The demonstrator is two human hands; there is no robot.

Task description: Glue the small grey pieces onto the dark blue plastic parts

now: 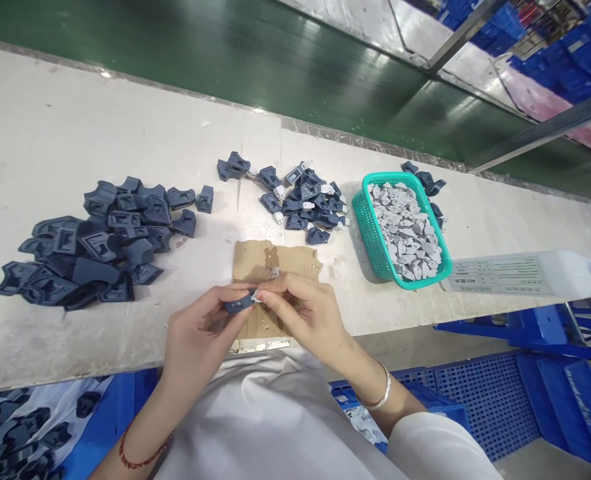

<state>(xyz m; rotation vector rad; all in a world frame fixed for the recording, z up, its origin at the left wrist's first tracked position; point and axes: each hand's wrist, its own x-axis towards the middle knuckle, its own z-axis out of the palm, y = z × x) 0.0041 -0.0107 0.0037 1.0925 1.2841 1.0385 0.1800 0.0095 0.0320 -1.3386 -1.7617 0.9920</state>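
Between the fingers of my left hand (pixel 200 327) is a dark blue-grey plastic part (pixel 239 304). My right hand (pixel 308 317) pinches a small light grey piece (pixel 256 296) against the right end of that part. Both hands are over a stained piece of brown cardboard (pixel 248 261) at the table's front edge. To the left lies a heap of similar dark parts (pixel 100 247). Behind the cardboard is a smaller pile of dark parts (pixel 310 193), several with light grey pieces on their ends. A green basket (pixel 368 233) at right holds many light grey pieces (pixel 405 230).
A white bottle (pixel 515 275) with a blue tip lies at the table's right. A few dark parts (pixel 425 180) sit behind the basket. A green conveyor belt (pixel 175 53) runs along the back. Blue crates (pixel 485 400) stand below, and dark parts (pixel 20 427) fill one at lower left.
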